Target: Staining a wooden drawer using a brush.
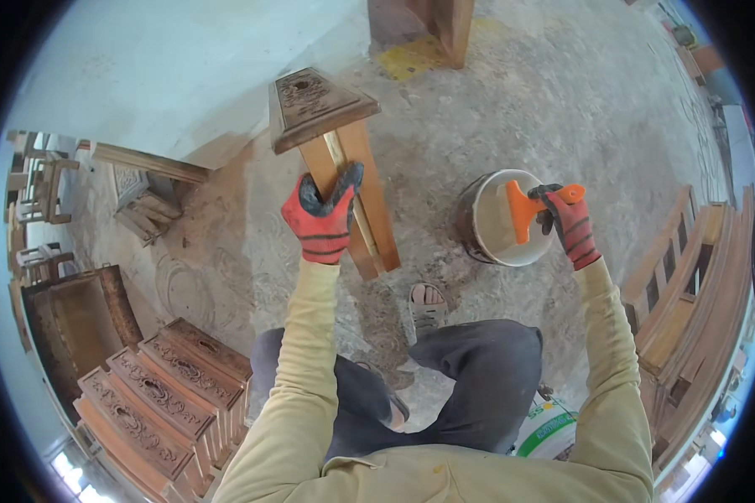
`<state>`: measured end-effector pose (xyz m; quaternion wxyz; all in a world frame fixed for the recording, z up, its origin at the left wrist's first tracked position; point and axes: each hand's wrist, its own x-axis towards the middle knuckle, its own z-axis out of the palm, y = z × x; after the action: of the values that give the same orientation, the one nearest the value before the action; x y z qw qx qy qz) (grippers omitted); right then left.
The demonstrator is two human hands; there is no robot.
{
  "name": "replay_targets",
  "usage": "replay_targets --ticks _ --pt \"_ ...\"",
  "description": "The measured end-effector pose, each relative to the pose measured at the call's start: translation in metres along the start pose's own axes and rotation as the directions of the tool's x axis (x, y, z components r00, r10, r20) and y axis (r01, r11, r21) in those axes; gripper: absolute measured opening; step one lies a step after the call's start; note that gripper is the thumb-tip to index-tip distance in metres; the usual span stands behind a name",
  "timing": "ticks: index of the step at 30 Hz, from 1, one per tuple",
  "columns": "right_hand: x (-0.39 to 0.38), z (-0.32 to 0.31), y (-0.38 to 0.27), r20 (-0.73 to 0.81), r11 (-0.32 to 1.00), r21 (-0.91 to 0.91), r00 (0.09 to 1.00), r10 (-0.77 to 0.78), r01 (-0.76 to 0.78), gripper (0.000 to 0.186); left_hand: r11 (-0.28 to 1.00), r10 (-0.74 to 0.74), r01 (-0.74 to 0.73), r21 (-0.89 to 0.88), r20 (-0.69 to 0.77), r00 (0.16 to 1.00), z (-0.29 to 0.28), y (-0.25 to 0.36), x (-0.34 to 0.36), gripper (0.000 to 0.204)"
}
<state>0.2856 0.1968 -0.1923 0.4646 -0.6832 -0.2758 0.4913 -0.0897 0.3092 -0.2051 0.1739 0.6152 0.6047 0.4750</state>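
My left hand (321, 211), in a red and black work glove, is closed around the side of a wooden drawer (377, 197). The drawer is held up, its carved front panel (315, 101) at the far end and its plain wooden body toward me. In my gloved right hand (571, 225) is the handle of a wide orange brush (522, 211). Its head is over the mouth of a round bucket (483, 243) that holds pale, cloudy liquid. Whether the brush touches the liquid I cannot tell.
Several carved drawers (155, 386) stand stacked at my lower left, near a dark wooden box (75, 310). Long wooden frames (688, 293) lean along the right. A wooden piece (432, 25) stands at the far middle. Beside my right leg is a white and green tub (549, 427).
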Motion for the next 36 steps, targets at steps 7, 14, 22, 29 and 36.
replay_targets --ticks 7,14,22,29,36 --pt "0.017 0.001 0.065 -0.171 0.918 -0.386 0.97 -0.173 0.096 0.021 0.897 -0.173 0.344 -0.278 0.497 0.851 -0.052 -0.025 -0.09 0.031" --pt "0.029 -0.014 0.111 -0.309 0.855 -0.518 0.935 -0.175 -0.011 0.028 0.872 0.419 -0.469 -0.138 0.705 0.572 -0.034 -0.14 -0.219 0.058" --pt "0.044 -0.012 0.15 -0.258 0.805 -0.586 0.923 -0.287 0.087 0.028 0.954 0.205 -0.298 0.036 0.647 0.734 0.003 -0.176 -0.287 0.072" --pt "0.076 -0.013 0.183 -0.124 0.668 -0.734 0.942 -0.311 0.124 0.026 0.99 0.132 -0.137 -0.037 0.593 0.794 0.003 -0.171 -0.288 0.068" --pt "0.082 -0.012 0.192 -0.186 0.53 -0.841 0.978 -0.091 -0.11 0.023 0.955 0.221 -0.297 -0.001 0.669 0.71 0.003 -0.179 -0.279 0.062"
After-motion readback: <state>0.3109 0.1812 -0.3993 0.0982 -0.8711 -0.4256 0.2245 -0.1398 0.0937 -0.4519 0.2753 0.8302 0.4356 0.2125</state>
